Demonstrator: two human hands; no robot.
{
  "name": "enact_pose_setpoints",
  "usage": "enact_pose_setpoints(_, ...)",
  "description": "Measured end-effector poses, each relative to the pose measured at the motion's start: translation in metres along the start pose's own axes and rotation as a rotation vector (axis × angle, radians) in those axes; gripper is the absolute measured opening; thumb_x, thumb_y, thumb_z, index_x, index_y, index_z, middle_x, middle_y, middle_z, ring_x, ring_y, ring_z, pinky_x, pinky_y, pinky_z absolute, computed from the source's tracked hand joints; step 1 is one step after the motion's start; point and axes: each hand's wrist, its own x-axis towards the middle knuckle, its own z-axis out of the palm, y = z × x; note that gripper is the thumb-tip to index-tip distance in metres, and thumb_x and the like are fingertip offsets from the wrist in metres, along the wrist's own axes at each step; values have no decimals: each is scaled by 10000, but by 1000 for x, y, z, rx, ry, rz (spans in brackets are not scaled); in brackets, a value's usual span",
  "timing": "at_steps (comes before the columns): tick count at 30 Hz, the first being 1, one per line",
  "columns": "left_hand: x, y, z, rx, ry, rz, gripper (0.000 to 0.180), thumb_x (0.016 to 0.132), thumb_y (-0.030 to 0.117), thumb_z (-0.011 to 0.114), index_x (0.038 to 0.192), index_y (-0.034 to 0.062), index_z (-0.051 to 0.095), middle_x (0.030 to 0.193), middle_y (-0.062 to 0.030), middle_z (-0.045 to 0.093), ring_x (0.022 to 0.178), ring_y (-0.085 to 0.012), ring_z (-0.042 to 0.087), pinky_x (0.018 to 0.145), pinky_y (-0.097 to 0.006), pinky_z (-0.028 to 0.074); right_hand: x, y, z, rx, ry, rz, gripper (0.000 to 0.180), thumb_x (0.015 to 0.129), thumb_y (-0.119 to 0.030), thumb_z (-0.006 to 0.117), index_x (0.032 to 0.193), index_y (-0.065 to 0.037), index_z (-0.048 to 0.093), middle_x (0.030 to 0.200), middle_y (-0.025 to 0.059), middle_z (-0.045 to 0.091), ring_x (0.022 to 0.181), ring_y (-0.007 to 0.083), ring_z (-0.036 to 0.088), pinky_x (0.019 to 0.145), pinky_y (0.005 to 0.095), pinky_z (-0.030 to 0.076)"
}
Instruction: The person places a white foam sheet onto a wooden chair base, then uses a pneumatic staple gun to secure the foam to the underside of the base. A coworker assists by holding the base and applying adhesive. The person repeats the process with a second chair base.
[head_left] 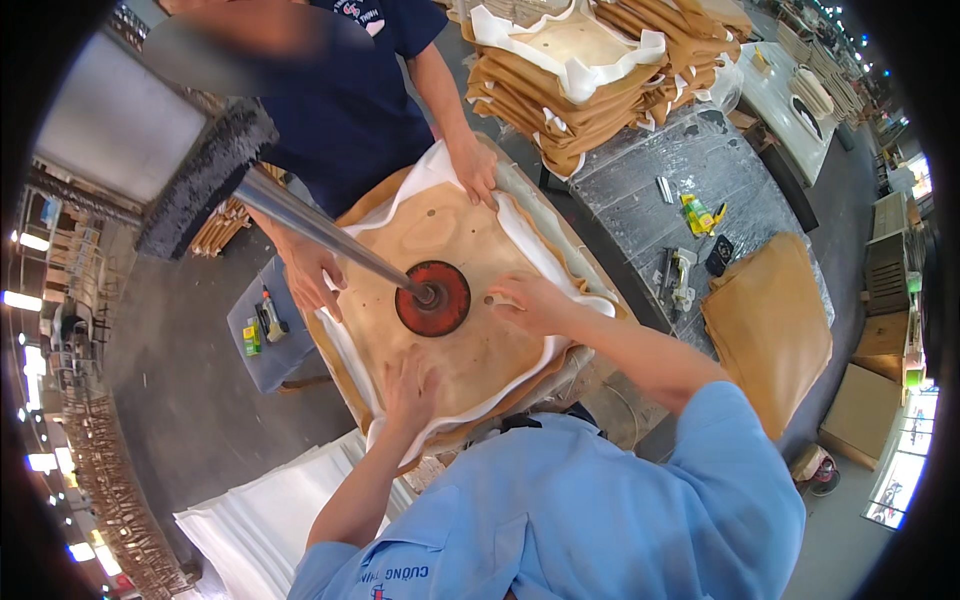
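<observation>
Before me lies a square plywood seat panel (385,245), its underside up, with a white foam edge (505,385) and tan leather (340,365) showing around its rim. A red round press pad (447,312) on a steel rod (330,235) bears on the panel's middle. Flat on the wood at the near side rests my left hand (410,392), fingers stretched out. My right hand (537,303) is over the wood to the right of the pad, fingers apart and slightly bent beside a small hole. Neither hand shows anything held.
Across from me a co-worker in dark blue has one hand (473,170) on the panel's far edge and another (312,277) at its left. A plastic-covered table (640,170) holds a staple gun (682,280) and tan leather sheets (770,330). Padded panels (540,110) are stacked behind; white sheets (280,510) lie lower left.
</observation>
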Motion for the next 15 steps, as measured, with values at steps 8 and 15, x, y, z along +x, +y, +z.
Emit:
enact_pose_setpoints(8,-37,36,40,357,-63,435,334,851,399,908,1010,164,732,1522,-144,567,1533,-445,456,1245,-707,311,-103,-42,-9,-387,-51,-438,238,867,-305,861,998,-151,736,1220,79,664,1183,295,636,1025,463,483)
enact_pose_setpoints(15,-5,30,31,442,-48,475,401,909,482,831,1044,119,727,1566,-168,538,1560,-463,405,1256,-732,267,-67,3,18,-393,-83,-374,171,867,-276,833,926,-154,730,1179,44,657,1154,274,618,1017,475,452)
